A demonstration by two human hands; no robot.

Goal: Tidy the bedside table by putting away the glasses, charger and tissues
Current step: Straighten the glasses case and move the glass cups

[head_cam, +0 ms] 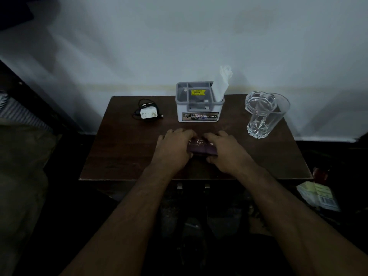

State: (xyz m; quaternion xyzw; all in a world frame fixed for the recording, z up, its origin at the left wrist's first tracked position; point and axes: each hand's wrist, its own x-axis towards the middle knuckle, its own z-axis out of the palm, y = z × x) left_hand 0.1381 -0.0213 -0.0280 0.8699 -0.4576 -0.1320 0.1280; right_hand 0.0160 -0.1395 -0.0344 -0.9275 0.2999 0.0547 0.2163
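Both hands grip the dark purple glasses case (201,149) at mid-table: left hand (174,147) curled over its left end, right hand (222,149) over its right end, fingers wrapped across the top and far edge, thumbs at the near side. Palms down, forearms coming in from the bottom of frame and converging on the case. Case lies flat on the brown wooden bedside table (123,156), pale lettering visible between the hands; can't tell whether it's fully closed. White charger (148,112) with its black cable coiled round it sits at the back left, untouched. Grey compartment organiser (199,110) stands back centre, white tissues (222,84) upright in its right compartment. Clear tumbler (265,116) is back right, glass ashtray (256,101) just behind it.
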